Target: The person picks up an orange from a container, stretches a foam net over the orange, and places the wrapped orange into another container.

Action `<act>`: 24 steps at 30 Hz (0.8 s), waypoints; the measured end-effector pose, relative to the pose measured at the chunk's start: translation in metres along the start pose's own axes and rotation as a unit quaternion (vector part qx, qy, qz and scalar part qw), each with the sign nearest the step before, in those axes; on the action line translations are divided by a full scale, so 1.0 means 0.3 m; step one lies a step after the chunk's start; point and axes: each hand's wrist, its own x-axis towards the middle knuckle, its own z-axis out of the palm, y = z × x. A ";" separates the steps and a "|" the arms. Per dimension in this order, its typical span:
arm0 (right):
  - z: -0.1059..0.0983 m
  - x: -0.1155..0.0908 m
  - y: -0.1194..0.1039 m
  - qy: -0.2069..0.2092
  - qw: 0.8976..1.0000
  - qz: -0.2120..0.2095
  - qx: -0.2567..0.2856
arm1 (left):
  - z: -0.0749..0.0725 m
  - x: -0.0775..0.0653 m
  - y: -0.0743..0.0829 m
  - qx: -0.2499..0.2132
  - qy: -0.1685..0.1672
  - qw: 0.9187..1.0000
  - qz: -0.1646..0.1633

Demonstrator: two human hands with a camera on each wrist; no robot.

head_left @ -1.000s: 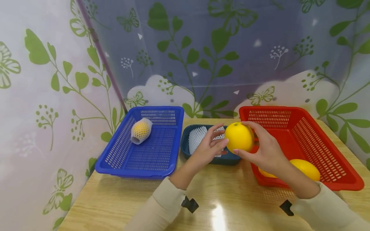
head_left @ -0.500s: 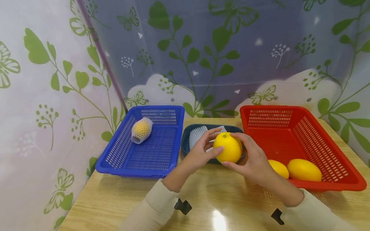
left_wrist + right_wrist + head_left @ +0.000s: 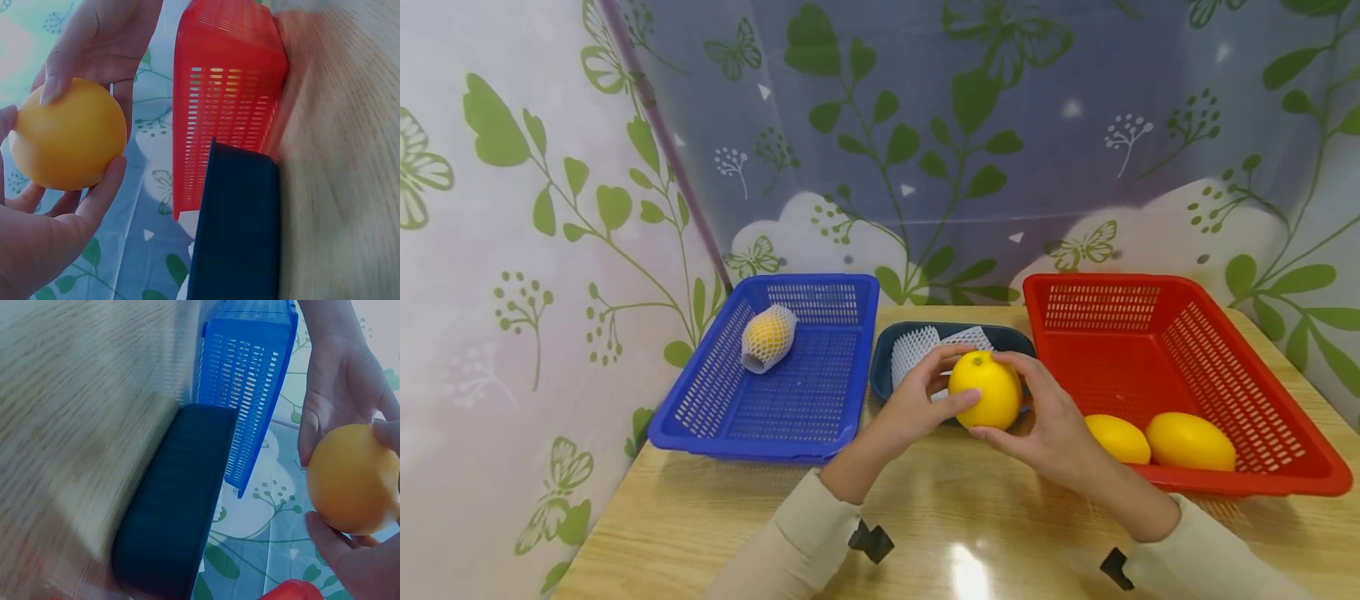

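Left of the dark tray [image 3: 172,500] and just beside it, a blue basket [image 3: 805,396] is sitting on the wooden table [image 3: 962,521], and a yellow fruit in a white foam net [image 3: 769,339] is lying in its left rear part; the tray itself is carrying white foam nets [image 3: 913,354], one at its left end and more partly hidden behind the fingers; here is the left hand [image 3: 925,404], curling round a bare yellow fruit [image 3: 987,392] with its thumb pressing the near face; that fruit is being held up in the air, above the tray's level and apart from it; on its other side the right hand [image 3: 1052,429] is gripping too, so both hands are clamping the one fruit between them; right of the tray, a red basket [image 3: 1120,367] is standing close by, and two more yellow fruits [image 3: 1191,442] are lying side by side near its front wall.
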 end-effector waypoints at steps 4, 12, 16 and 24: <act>-0.008 0.000 -0.009 -0.045 0.995 0.076 0.043 | 0.007 -0.008 -0.003 0.003 0.013 1.000 0.005; -0.015 -0.001 -0.030 -0.091 0.970 0.171 0.149 | 0.009 -0.029 -0.005 0.003 0.013 1.000 0.012; -0.004 -0.007 -0.032 -0.094 0.967 0.171 0.161 | 0.000 -0.042 -0.012 0.006 0.010 1.000 0.004; 0.021 -0.020 -0.032 -0.095 0.966 0.187 0.151 | -0.011 -0.068 -0.025 0.023 0.007 1.000 -0.016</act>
